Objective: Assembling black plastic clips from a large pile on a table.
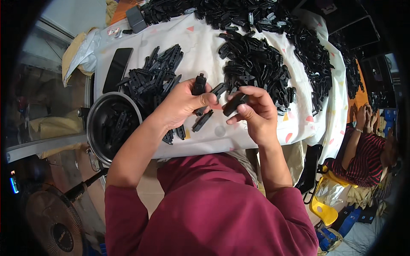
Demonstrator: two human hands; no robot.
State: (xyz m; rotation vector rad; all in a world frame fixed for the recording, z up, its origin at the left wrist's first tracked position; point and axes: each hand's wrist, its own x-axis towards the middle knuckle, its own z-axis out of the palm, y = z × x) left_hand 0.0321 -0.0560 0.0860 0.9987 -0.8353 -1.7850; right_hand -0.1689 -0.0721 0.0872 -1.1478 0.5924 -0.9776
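My left hand [188,102] is closed around several small black plastic parts; one black plastic part [199,84] sticks up out of the fist and another juts out by the thumb. Close by, my right hand [258,113] pinches a single dark plastic piece [235,105] between thumb and fingers. Both hands are over the patterned white tablecloth [252,141], near its front edge. Beneath them lies a loose black part [203,120]. To the left spreads a pile of long black parts [153,74], partly hidden by my left hand. Behind my right hand rises a pile of black pieces [256,59].
A metal bowl [91,123] with black parts stands at the left edge, beside a dark phone [117,70]. More black pieces [235,13] heap along the far side. A fan [60,230] is at lower left. At right, another person in a striped shirt [363,155] sits working.
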